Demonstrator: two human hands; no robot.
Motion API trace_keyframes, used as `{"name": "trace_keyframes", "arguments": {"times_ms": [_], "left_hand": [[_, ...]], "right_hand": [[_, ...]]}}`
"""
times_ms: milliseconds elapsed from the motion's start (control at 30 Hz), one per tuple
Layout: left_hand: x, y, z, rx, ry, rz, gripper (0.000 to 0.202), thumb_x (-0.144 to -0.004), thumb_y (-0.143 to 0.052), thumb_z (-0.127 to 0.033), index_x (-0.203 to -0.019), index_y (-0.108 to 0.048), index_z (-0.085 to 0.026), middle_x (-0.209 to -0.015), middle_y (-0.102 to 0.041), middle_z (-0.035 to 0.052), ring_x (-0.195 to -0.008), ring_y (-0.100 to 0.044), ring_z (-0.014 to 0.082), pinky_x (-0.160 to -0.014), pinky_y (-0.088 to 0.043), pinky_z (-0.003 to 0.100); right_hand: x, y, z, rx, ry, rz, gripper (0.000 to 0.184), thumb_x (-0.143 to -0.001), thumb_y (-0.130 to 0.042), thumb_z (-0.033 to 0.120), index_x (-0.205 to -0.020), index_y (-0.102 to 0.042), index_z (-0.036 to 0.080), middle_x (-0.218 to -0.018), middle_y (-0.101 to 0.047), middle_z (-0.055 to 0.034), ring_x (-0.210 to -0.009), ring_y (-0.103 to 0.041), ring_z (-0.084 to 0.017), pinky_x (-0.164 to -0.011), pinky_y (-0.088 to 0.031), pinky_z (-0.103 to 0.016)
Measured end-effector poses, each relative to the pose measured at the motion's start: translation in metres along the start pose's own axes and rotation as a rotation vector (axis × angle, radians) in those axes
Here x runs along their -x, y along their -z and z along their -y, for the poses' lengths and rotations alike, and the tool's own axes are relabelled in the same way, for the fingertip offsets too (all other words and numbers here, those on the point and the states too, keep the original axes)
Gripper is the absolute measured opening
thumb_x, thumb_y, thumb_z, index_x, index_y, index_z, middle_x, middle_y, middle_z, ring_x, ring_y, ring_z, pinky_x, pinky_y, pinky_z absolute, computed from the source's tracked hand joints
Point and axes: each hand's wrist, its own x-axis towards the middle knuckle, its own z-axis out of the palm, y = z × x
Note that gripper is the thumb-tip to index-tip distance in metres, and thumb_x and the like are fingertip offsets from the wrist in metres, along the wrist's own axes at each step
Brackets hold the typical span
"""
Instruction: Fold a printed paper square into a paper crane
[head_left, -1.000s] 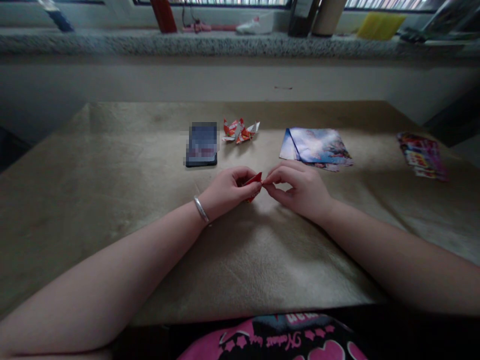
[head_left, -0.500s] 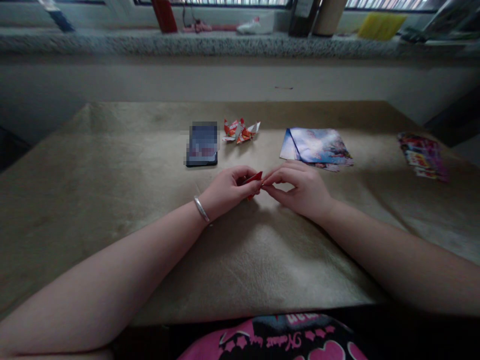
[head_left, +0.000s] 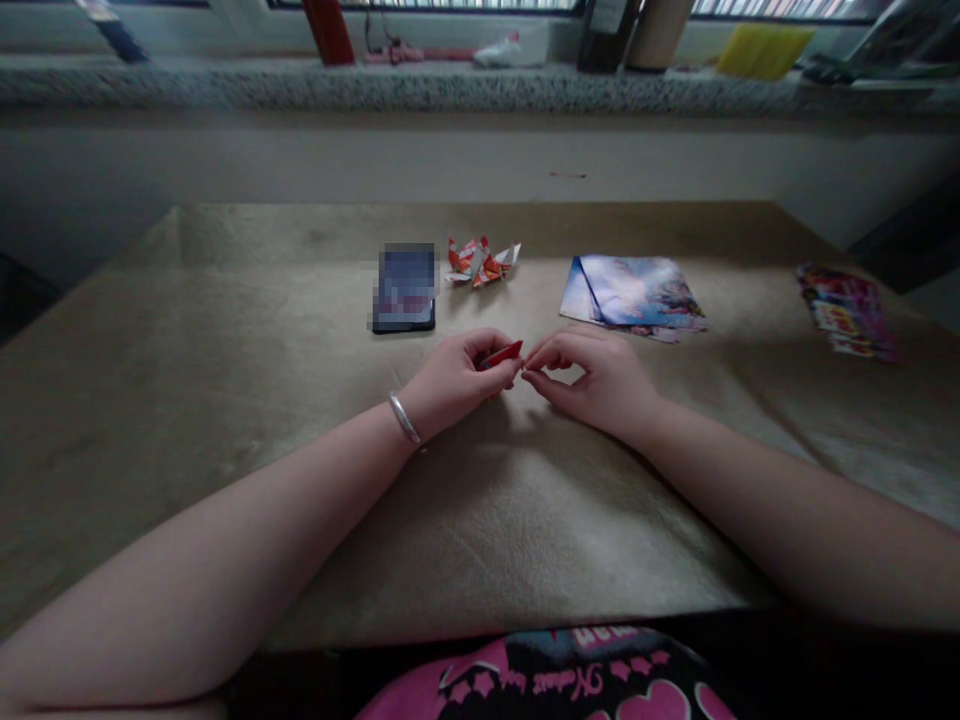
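A small folded red paper piece (head_left: 504,354) is held just above the table between both hands. My left hand (head_left: 457,380), with a silver bracelet (head_left: 403,418) on its wrist, is closed around most of the paper. My right hand (head_left: 592,378) pinches the paper's right tip with thumb and fingertips. Most of the paper is hidden inside the left fingers.
A tan cloth (head_left: 225,380) covers the table. A dark phone (head_left: 405,288) lies behind my hands, with several folded red-and-white paper shapes (head_left: 480,260) beside it. A stack of printed paper sheets (head_left: 637,292) lies at right, a colourful packet (head_left: 846,310) at far right. A cluttered windowsill (head_left: 480,85) runs along the back.
The hands have shifted slightly away from me, and less of the red paper shows below my left fingers. Nothing else has moved.
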Motion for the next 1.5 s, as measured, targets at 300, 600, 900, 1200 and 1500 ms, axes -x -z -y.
{"name": "trace_keyframes", "arguments": {"times_ms": [300, 600, 900, 1200, 1500], "left_hand": [[-0.002, -0.002, 0.004, -0.013, -0.037, -0.029, 0.018, -0.072, -0.059, -0.032, -0.074, -0.055, -0.014, -0.066, -0.053, -0.0037, -0.06, -0.046, 0.0079, -0.057, -0.035, 0.021], [-0.004, -0.002, 0.004, 0.04, -0.068, -0.016, 0.012, -0.065, -0.056, -0.026, -0.068, -0.052, -0.014, -0.062, -0.046, -0.0062, -0.06, -0.039, 0.0065, -0.058, -0.031, 0.02], [-0.002, -0.002, 0.006, 0.255, -0.001, -0.041, 0.024, -0.073, -0.067, -0.035, -0.074, -0.058, -0.013, -0.066, -0.057, -0.0024, -0.06, -0.051, 0.0075, -0.06, -0.041, 0.021], [-0.002, 0.0, 0.009, 0.23, -0.017, -0.061, 0.029, -0.073, -0.07, -0.038, -0.084, -0.063, -0.012, -0.076, -0.064, 0.0007, -0.067, -0.057, 0.009, -0.067, -0.047, 0.022], [-0.007, 0.0, 0.017, 0.181, -0.086, 0.017, 0.032, -0.072, -0.07, -0.032, -0.095, -0.059, -0.012, -0.094, -0.067, 0.0058, -0.085, -0.063, 0.0145, -0.081, -0.05, 0.03]], "right_hand": [[-0.003, -0.004, 0.005, -0.117, -0.195, 0.047, 0.012, -0.079, -0.063, 0.028, -0.075, -0.066, 0.017, -0.069, -0.063, -0.0026, -0.06, -0.054, -0.012, -0.055, -0.043, -0.024], [-0.003, -0.007, 0.004, -0.097, -0.107, 0.088, 0.011, -0.08, -0.061, 0.027, -0.077, -0.065, 0.018, -0.07, -0.063, -0.0034, -0.066, -0.054, -0.014, -0.061, -0.044, -0.027], [-0.004, -0.006, 0.004, -0.201, -0.313, 0.047, 0.015, -0.076, -0.064, 0.031, -0.079, -0.066, 0.017, -0.071, -0.063, -0.0026, -0.065, -0.054, -0.013, -0.058, -0.043, -0.026], [-0.006, -0.007, 0.003, -0.209, -0.38, 0.137, 0.016, -0.075, -0.063, 0.032, -0.078, -0.067, 0.017, -0.074, -0.062, -0.0033, -0.063, -0.053, -0.013, -0.058, -0.041, -0.026], [-0.006, -0.005, 0.001, -0.33, -0.442, 0.126, 0.017, -0.076, -0.057, 0.032, -0.067, -0.055, 0.018, -0.063, -0.057, 0.0003, -0.059, -0.049, -0.012, -0.058, -0.037, -0.026]]}}
